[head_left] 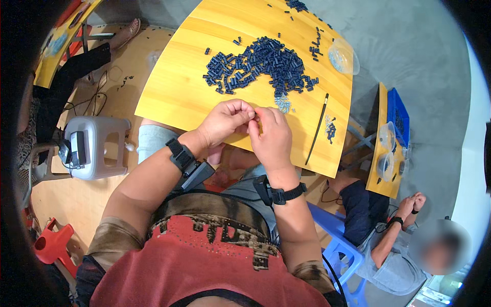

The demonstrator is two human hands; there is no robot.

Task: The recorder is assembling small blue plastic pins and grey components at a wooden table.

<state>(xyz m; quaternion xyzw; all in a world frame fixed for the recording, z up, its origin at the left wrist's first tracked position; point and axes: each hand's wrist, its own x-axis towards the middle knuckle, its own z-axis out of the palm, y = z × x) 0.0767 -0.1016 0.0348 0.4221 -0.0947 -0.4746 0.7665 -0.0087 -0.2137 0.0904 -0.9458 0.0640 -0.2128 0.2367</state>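
My left hand [225, 122] and my right hand [272, 137] meet over the near edge of the yellow table [176, 77]. Both are closed in a pinch, fingertips together around a small dark piece [255, 117] that the fingers mostly hide. Just beyond them lies a little heap of shiny metal bits [282, 104], too small to name. Behind that spreads a large pile of small black plastic blocks [273, 61]. Right of my right hand, a thin dark rod with a light band [318, 128] lies beside a small cluster of black and silver parts [331, 130].
A clear bowl of small metal bits [343, 56] stands at the table's right edge. Right of the table, a co-worker [388, 256] sits by a narrow yellow table with a blue tray [399, 117]. A grey-white stool [99, 148] and a red plastic object [55, 243] are at left.
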